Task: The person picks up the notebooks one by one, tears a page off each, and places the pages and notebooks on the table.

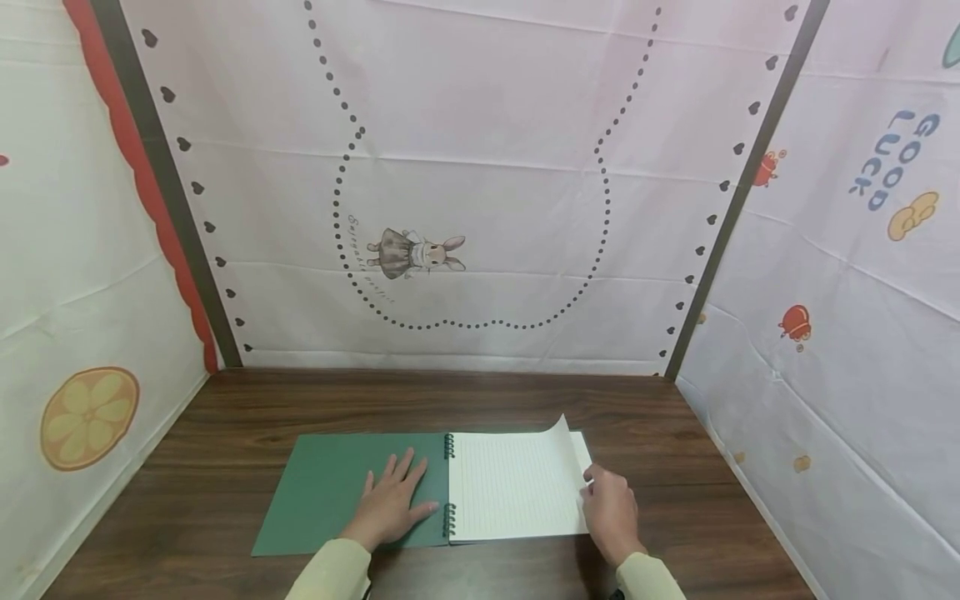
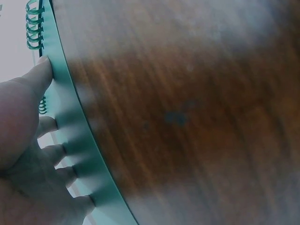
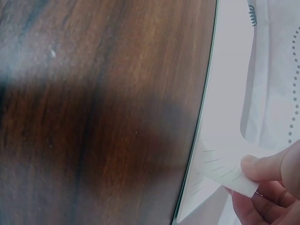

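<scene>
brown wooden table point(image 1: 180, 483) with dark stripes along the bottom of the frame, open green notebook point(image 1: 480, 485) lying on it, low in the middle

Left hand point(image 2: 26, 164) on green cover point(image 2: 72, 124), near spiral binding point(image 2: 35, 30), wooden tabletop point(image 2: 187, 136) alongside.

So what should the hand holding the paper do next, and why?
Probably the right hand should swing the lined page leftward over the spiral binding. Its thumb and fingers pinch the page's lifted right edge, and the left hand rests spread on the green cover.
</scene>
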A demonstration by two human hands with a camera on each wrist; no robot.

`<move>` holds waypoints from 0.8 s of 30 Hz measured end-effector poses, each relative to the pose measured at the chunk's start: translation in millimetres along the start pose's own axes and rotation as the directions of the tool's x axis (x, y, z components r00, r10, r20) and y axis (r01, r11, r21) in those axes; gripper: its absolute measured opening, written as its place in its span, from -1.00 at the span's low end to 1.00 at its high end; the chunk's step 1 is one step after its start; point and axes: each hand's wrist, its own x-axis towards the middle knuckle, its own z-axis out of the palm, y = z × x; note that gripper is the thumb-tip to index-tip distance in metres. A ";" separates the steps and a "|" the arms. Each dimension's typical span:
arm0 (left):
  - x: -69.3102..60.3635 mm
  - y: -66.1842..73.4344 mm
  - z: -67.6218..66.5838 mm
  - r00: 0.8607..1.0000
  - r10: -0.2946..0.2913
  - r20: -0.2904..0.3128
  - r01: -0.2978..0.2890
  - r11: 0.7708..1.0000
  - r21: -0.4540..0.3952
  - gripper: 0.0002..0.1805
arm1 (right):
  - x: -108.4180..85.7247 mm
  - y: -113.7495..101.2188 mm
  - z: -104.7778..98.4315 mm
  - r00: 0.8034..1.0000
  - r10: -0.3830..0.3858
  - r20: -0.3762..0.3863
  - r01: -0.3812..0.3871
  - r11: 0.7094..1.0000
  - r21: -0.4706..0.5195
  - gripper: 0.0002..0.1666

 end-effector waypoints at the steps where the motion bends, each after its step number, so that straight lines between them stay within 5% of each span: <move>1: 0.1 -0.3 0.2 1.000 -0.001 0.000 0.001 1.000 0.000 -0.21 | -0.2 -0.7 -0.1 1.000 -0.006 -0.004 0.006 1.000 -0.006 -0.86; 9: 1.2 -0.8 1.7 1.000 0.001 -0.007 0.000 1.000 0.013 -0.20 | -1.3 -5.4 1.5 0.997 -0.048 0.059 0.053 0.994 -0.096 -0.97; 13: 0.8 -0.7 2.4 1.000 -0.005 -0.007 0.005 1.000 0.011 -0.21 | -1.8 -5.4 3.8 0.993 -0.063 0.097 0.074 0.991 -0.110 -0.85; 24: -1.2 -0.2 0.2 1.000 -0.002 -0.009 0.002 1.000 0.006 -0.21 | -2.1 -3.3 8.3 0.996 -0.072 0.050 0.075 0.995 -0.066 -0.86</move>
